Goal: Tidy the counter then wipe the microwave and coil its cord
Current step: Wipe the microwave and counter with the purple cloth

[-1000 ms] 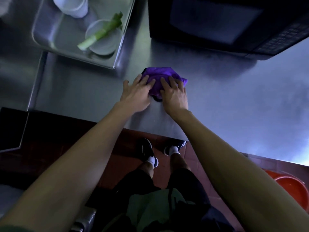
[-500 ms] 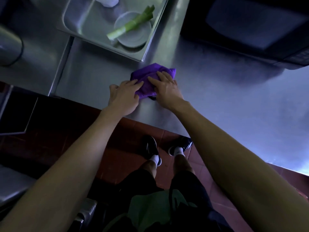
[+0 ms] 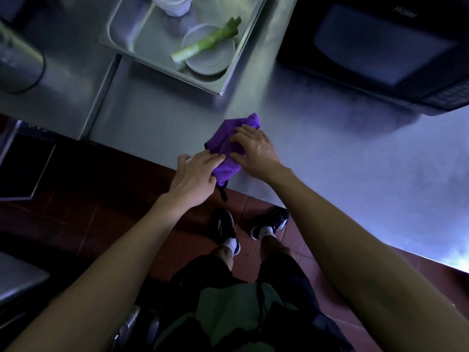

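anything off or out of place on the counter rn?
Mostly fine. One oddity: a leek stalk lies loose across a plate in the steel tray, its white end past the rim. Also, the purple cloth under the left hand and right hand sits at the counter edge, a dark tag dangling over.

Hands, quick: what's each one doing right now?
Left hand: open, straight fingers resting on the purple cloth.
Right hand: open, fingers spread, pressing the same cloth onto the counter.
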The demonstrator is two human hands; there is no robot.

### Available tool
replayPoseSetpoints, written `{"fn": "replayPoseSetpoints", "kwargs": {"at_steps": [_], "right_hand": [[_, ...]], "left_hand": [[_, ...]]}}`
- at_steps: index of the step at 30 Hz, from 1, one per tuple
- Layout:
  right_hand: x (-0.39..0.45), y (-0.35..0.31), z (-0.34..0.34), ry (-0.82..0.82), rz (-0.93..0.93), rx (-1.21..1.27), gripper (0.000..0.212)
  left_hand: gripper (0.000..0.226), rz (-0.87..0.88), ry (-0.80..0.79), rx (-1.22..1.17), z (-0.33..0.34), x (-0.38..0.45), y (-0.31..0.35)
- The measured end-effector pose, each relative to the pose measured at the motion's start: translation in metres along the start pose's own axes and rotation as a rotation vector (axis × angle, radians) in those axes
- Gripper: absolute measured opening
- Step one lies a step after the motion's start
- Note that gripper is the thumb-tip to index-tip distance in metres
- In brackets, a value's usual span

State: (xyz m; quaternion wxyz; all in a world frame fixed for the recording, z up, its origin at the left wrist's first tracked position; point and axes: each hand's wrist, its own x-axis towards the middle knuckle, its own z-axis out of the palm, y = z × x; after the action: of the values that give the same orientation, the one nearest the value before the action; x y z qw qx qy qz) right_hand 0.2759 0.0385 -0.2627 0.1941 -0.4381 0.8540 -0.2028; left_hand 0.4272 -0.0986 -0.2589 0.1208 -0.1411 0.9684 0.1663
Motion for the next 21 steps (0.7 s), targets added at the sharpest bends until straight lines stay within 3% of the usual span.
{"fn": "replayPoseSetpoints", "kwargs": {"at_steps": [7, 21], "right_hand": [[-0.033, 0.032, -0.010, 0.013, 0.007, 0.002, 0.045], [-0.098, 0.145, -0.059, 0.095, 0.119, 0.006, 0.040]], "left_hand": [[0.046, 0.066, -0.012, 0.067, 0.007, 0.011, 0.036], [0.050, 0.173, -0.018, 0.174, 0.036, 0.057, 0.168]]}}
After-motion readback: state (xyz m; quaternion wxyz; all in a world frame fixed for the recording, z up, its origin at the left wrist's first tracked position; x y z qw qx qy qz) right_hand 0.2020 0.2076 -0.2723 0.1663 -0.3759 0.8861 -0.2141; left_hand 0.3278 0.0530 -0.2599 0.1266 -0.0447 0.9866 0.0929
